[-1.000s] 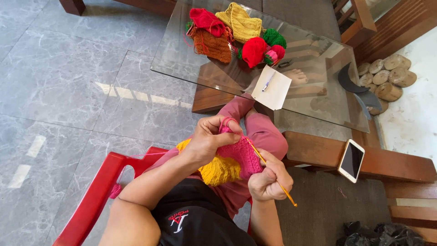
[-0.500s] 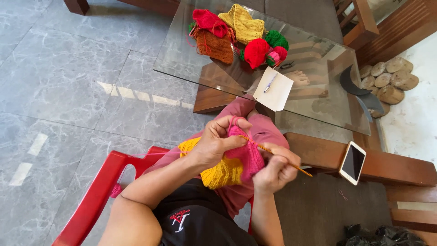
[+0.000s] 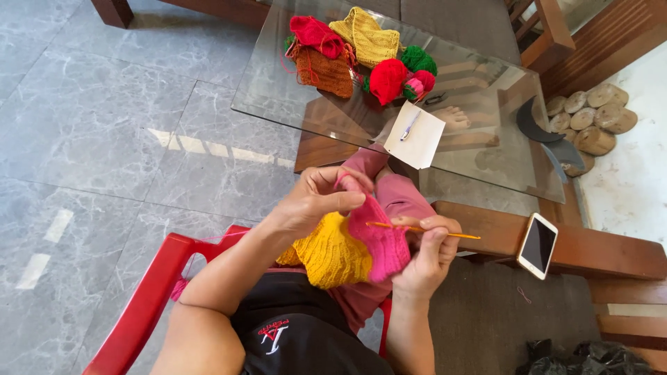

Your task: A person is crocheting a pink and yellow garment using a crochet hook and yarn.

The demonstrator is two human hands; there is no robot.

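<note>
1. I looked down on a grey marble-tiled floor [image 3: 104,139], with a glass-topped table [image 3: 486,160] ahead of the seated person; I took that table as my landmark.
2. On the table's far end lay a heap of crochet pieces [image 3: 347,48] in red, orange and mustard, with red and green yarn balls [image 3: 399,73] just beside them.
3. A white paper [image 3: 415,135] with a pen on it rested at the table's near edge.
4. Nearer than the table, over the person's lap, hung the pink and yellow crochet work [image 3: 354,246].
5. The left hand [image 3: 316,205] had its thumb and fingers closed on the top edge of the pink part, with a pink strand over the forefinger.
6. The right hand [image 3: 427,253] was pinched on an orange crochet hook [image 3: 424,230], fingers together around the shaft, the tip lying against the pink fabric.
7. A smartphone [image 3: 538,244] lay on a wooden bench [image 3: 597,253] right of the table's near corner.
8. The person sat on a red plastic chair [image 3: 149,298], nearer than the table.
</note>
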